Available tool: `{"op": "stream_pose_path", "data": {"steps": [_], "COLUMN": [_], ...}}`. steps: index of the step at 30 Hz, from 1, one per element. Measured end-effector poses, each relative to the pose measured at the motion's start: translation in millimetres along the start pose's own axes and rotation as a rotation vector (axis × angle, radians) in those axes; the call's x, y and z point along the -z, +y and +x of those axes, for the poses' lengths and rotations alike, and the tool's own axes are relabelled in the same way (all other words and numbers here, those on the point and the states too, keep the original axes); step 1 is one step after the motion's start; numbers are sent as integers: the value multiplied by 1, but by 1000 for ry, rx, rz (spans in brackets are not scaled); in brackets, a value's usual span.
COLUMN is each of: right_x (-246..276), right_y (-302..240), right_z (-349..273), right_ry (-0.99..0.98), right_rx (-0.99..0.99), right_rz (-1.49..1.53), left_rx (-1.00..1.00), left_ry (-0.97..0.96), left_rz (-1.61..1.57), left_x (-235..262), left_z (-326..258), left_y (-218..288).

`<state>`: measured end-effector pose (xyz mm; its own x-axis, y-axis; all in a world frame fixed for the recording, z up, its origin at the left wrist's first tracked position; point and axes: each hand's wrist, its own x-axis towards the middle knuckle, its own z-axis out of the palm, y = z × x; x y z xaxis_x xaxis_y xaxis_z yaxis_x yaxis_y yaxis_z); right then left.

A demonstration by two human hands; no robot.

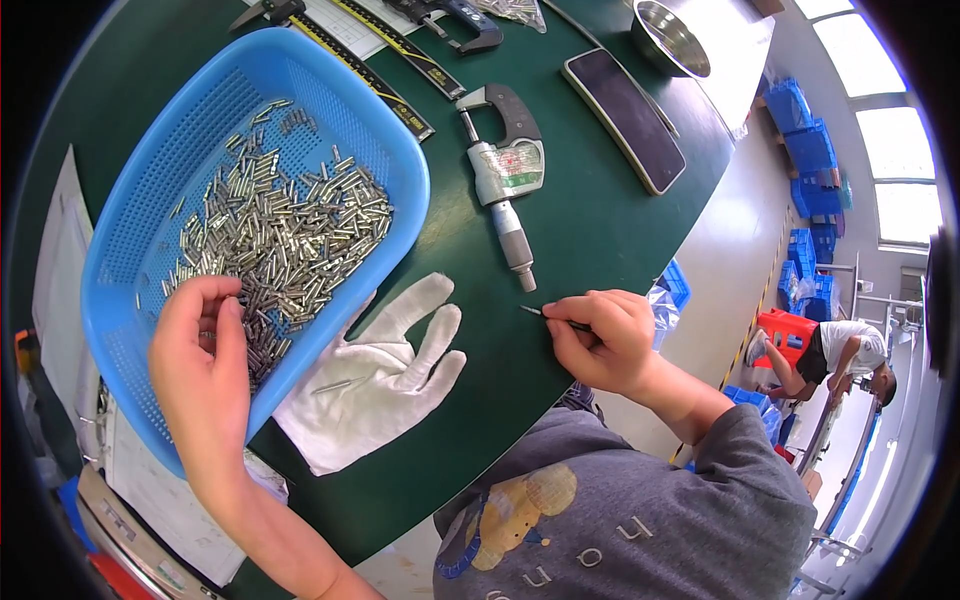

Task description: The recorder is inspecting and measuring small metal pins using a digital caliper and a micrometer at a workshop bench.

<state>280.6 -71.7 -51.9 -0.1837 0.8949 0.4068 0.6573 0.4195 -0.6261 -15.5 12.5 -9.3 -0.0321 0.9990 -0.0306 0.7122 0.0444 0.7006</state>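
Observation:
My left hand (210, 370) reaches into a blue perforated plastic basket (405, 150), over a heap of small metal pins (290, 220). Its thumb and forefinger are pinched together at the pile; whatever lies between the tips is too small to make out. Above the green tabletop, my right hand (605, 335) grips a slim dark pen-like tool (535, 311) with a pointed tip toward the left. Between the hands lies a white glove (400, 400), and a single metal pin (340, 386) rests on it. A digital micrometer (505, 170) lies beyond my right hand.
A phone (625, 120) and a metal bowl (670, 40) are at the back right of the green table (470, 420). Two rulers (400, 45) and a caliper (270, 10) lie behind the basket. Across the floor, a person (840, 355) sits near blue crates (805, 140).

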Motion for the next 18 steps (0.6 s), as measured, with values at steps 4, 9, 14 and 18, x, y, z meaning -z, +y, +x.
{"op": "stream_pose_path", "data": {"steps": [4,9,14,18], "right_x": [2,2,2,2], "right_y": [-2,-1,0,1], "right_z": [1,1,0,0], "right_ry": [-17,-9,-28,-24], "right_rx": [5,18,49,56], "right_rz": [-38,-46,-26,-19], "left_rx": [10,5,-8,-2], "left_ry": [2,7,6,2], "left_rz": [-40,-37,-18,-15], "left_x": [-1,-1,-2,-1], "left_z": [0,0,0,0], "left_y": [0,0,1,2]}}
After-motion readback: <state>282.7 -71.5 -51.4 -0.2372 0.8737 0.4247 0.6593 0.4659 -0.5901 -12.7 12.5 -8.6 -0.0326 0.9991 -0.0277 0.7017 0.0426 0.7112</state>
